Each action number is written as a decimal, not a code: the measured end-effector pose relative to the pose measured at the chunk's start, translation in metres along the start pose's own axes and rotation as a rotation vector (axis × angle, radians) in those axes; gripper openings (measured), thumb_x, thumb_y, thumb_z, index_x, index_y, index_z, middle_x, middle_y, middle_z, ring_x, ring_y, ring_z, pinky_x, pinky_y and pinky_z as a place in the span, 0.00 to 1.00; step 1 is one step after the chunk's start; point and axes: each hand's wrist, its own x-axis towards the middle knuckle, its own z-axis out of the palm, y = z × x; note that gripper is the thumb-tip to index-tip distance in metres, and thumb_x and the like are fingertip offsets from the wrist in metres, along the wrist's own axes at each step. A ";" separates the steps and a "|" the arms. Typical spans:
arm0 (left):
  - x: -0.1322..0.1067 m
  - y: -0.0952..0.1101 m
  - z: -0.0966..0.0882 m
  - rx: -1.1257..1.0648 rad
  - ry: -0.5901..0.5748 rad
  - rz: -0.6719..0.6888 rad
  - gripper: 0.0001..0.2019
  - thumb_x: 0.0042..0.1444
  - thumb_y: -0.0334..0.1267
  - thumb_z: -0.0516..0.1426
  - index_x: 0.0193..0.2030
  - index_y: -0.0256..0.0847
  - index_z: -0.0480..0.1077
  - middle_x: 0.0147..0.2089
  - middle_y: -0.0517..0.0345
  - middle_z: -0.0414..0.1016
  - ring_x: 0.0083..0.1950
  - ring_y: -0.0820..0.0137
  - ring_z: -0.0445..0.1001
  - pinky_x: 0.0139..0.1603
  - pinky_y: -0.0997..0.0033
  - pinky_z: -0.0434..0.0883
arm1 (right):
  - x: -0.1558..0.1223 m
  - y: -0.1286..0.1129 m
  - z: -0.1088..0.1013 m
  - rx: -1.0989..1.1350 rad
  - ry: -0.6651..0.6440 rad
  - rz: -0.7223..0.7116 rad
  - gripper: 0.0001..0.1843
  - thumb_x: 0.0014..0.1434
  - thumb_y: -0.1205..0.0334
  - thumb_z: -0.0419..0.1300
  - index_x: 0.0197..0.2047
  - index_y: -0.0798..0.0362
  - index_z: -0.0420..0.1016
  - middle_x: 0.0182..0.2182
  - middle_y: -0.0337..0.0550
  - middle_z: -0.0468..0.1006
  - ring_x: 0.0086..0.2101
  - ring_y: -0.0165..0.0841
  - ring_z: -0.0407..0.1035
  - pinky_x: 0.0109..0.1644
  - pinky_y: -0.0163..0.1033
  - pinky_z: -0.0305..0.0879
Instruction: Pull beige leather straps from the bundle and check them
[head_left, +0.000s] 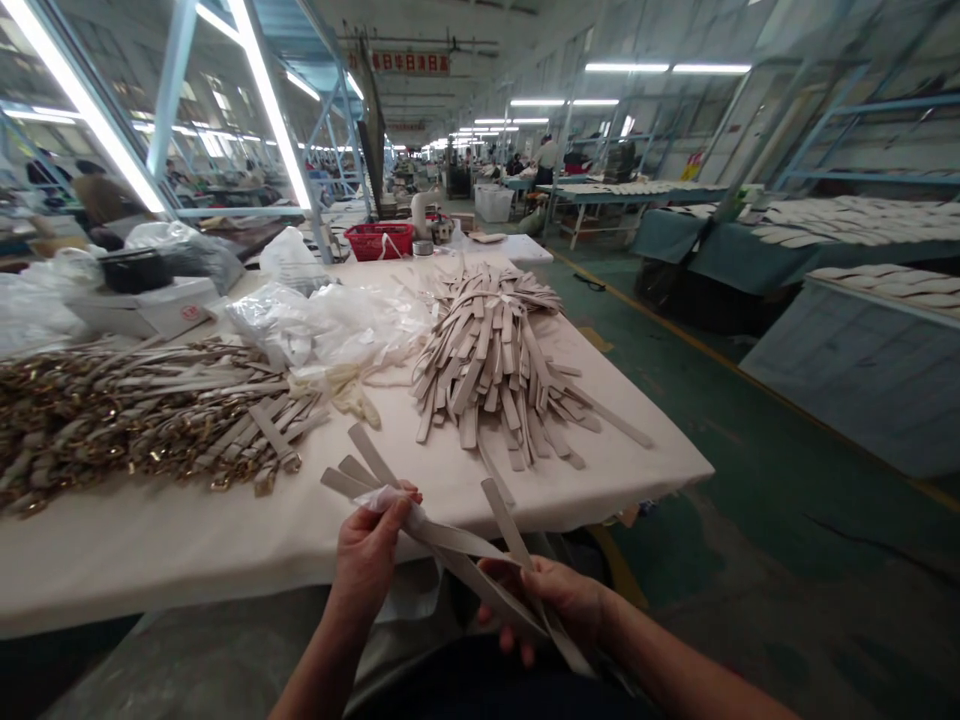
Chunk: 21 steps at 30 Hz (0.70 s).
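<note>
A fan of beige leather straps (450,545) is held in both hands just in front of the near edge of the table (187,540). The left hand (367,550) is closed around the upper part of the bundle, with a scrap of white cloth or plastic (386,500) pinched against the straps under the thumb; what that scrap is cannot be made out. The right hand (555,600) is closed on the lower ends, and its fingers are partly hidden behind the straps. How many straps are held cannot be counted, since they overlap, and their lower tips are lost against the dark lap.

Just beyond the grip, a large heap of loose straps (495,365) is spread on the white table cover. Beyond the left hand and further to its side, a pile of straps fitted with brass-coloured chain hardware (142,415) is cut off by the frame edge. Crumpled clear plastic bags (330,325) lie between the two heaps. Far beyond them, a red basket (382,240) and a white box (154,305) with a dark tub on it are seen, blurred. On the right-hand side, well apart, tables of pale cut pieces (862,220) are only dimly shown.
</note>
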 end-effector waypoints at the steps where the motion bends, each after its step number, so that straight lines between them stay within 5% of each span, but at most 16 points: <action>1: 0.001 0.000 -0.003 0.014 -0.002 0.011 0.17 0.35 0.47 0.75 0.29 0.40 0.81 0.35 0.56 0.82 0.40 0.70 0.78 0.44 0.78 0.73 | -0.001 0.007 -0.001 0.010 0.037 -0.024 0.37 0.50 0.43 0.72 0.59 0.51 0.72 0.45 0.54 0.81 0.34 0.39 0.80 0.29 0.36 0.75; 4: 0.002 0.001 -0.008 0.008 0.020 -0.020 0.18 0.32 0.48 0.75 0.28 0.40 0.81 0.34 0.56 0.82 0.38 0.70 0.78 0.44 0.77 0.74 | -0.004 0.025 -0.003 0.065 0.194 -0.024 0.35 0.51 0.40 0.70 0.55 0.53 0.74 0.42 0.53 0.81 0.32 0.39 0.79 0.31 0.37 0.74; 7: 0.000 0.003 -0.005 -0.027 0.068 -0.079 0.20 0.28 0.48 0.75 0.27 0.40 0.81 0.33 0.56 0.82 0.36 0.69 0.78 0.42 0.75 0.75 | -0.005 0.025 0.001 0.108 0.365 -0.062 0.25 0.56 0.43 0.67 0.46 0.55 0.79 0.38 0.49 0.83 0.36 0.38 0.79 0.43 0.42 0.73; 13: -0.016 -0.003 0.007 0.121 -0.106 -0.070 0.15 0.39 0.48 0.72 0.29 0.40 0.82 0.35 0.52 0.83 0.37 0.66 0.78 0.40 0.73 0.75 | 0.023 -0.024 0.033 -0.092 0.401 -0.275 0.28 0.53 0.42 0.70 0.47 0.56 0.80 0.44 0.51 0.83 0.47 0.40 0.76 0.59 0.47 0.63; 16: -0.024 -0.004 0.010 0.256 -0.189 -0.056 0.13 0.41 0.46 0.72 0.30 0.39 0.82 0.33 0.50 0.82 0.34 0.64 0.78 0.36 0.72 0.75 | 0.051 -0.037 0.056 -0.254 0.295 -0.202 0.30 0.52 0.38 0.68 0.44 0.57 0.80 0.36 0.45 0.83 0.40 0.36 0.76 0.51 0.41 0.67; 21: -0.029 0.004 0.000 0.321 -0.243 -0.138 0.15 0.45 0.48 0.70 0.31 0.37 0.82 0.16 0.57 0.72 0.16 0.71 0.67 0.16 0.76 0.62 | 0.078 -0.023 0.073 -0.346 0.165 -0.106 0.36 0.53 0.27 0.58 0.36 0.58 0.77 0.26 0.41 0.78 0.22 0.29 0.69 0.26 0.33 0.66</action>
